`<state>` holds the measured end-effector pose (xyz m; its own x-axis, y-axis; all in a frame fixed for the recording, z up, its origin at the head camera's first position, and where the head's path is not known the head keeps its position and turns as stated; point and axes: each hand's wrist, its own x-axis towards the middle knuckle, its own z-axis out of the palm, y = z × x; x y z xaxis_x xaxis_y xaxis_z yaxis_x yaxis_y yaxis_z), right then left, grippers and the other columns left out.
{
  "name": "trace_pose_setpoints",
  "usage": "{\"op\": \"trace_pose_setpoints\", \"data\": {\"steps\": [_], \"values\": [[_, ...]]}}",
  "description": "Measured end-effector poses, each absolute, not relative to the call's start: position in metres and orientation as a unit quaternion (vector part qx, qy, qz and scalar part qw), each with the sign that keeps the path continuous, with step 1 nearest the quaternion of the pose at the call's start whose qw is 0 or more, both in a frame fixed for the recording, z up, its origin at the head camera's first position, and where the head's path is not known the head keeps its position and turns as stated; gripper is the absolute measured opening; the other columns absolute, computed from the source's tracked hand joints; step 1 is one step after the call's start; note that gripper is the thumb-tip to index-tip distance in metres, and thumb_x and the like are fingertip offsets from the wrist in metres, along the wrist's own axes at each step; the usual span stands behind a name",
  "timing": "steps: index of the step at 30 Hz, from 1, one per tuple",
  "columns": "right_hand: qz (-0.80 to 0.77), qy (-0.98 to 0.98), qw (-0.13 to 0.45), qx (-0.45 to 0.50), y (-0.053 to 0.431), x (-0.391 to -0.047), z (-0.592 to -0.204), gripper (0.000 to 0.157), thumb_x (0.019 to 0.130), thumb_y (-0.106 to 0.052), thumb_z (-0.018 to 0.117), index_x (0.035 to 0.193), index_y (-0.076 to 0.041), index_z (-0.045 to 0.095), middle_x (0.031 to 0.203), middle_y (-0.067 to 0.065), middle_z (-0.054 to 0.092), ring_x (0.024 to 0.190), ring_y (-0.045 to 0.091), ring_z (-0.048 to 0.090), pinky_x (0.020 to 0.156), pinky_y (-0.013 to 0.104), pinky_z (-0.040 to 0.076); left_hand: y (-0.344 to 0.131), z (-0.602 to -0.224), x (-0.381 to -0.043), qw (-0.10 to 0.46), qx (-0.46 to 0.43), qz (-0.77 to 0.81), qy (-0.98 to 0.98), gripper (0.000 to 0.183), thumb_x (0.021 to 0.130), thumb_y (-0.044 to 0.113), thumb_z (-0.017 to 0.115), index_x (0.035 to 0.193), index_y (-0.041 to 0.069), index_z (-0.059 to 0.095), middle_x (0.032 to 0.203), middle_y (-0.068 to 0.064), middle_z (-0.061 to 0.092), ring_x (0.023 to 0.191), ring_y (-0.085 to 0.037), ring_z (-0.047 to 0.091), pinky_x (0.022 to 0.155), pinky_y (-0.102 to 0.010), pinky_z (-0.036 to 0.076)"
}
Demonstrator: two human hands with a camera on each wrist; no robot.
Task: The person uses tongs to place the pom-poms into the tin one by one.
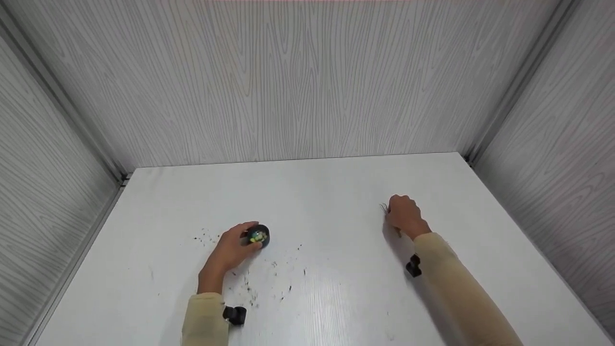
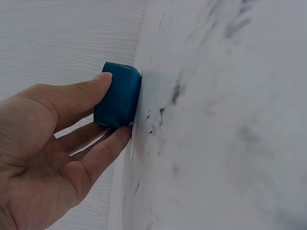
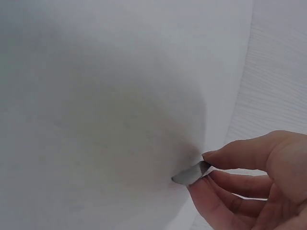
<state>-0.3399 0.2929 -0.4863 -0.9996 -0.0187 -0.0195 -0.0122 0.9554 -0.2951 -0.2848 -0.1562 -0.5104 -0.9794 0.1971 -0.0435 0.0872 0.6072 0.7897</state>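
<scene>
My left hand (image 1: 234, 250) grips a small blue pot (image 2: 118, 96) between thumb and fingers, its base against the white table. From above, the pot's round dark rim encloses yellow-green bits. Well to the right, my right hand (image 1: 403, 215) pinches a small tool between thumb and fingertips, low over the table. Thin curved prongs (image 1: 384, 207) of the tool stick out at the hand's left, and a brownish end shows below the hand. In the right wrist view a grey, flat piece (image 3: 189, 173) with a dark end shows at the fingertips; the rest is hidden by the fingers.
Dark crumbs (image 1: 248, 288) and smudges lie scattered on the white table (image 1: 331, 202) around the left hand. Grey wood-grain panels (image 1: 298, 86) rise at the back and both sides. Each sleeve carries a small black wrist device (image 1: 234, 315).
</scene>
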Motion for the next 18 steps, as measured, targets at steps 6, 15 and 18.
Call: {"op": "trace_pose_setpoints", "data": {"steps": [6, 15, 18], "values": [[-0.147, 0.989, 0.024, 0.0, 0.291, -0.34, -0.486, 0.013, 0.093, 0.001, 0.052, 0.094, 0.007, 0.064, 0.08, 0.02, 0.067, 0.055, 0.02, 0.058, 0.047, 0.026, 0.043, -0.156, -0.51, -0.287, 0.062, 0.088, 0.439, 0.892, 0.058, 0.099, 0.013, 0.069, 0.153, 0.008, 0.048, 0.156, -0.025, 0.047, 0.143, -0.045, 0.048, 0.119, -0.061, 0.04], [-0.16, 0.985, 0.051, 0.025, 0.3, -0.332, -0.486, 0.04, 0.097, -0.015, 0.053, 0.129, 0.008, 0.061, 0.1, 0.023, 0.073, 0.058, 0.017, 0.064, 0.054, 0.029, 0.046, -0.158, -0.511, -0.289, 0.069, 0.091, 0.428, 0.896, 0.061, 0.1, 0.013, 0.068, 0.156, 0.009, 0.045, 0.158, -0.026, 0.045, 0.145, -0.046, 0.046, 0.12, -0.061, 0.038], [-0.158, 0.986, 0.049, 0.025, 0.307, -0.326, -0.484, 0.044, 0.1, -0.02, 0.055, 0.135, 0.006, 0.059, 0.115, 0.027, 0.071, 0.062, 0.019, 0.066, 0.056, 0.031, 0.049, -0.157, -0.511, -0.289, 0.072, 0.092, 0.424, 0.898, 0.066, 0.099, 0.012, 0.068, 0.159, 0.013, 0.04, 0.16, -0.024, 0.043, 0.146, -0.045, 0.045, 0.12, -0.061, 0.038]]}}
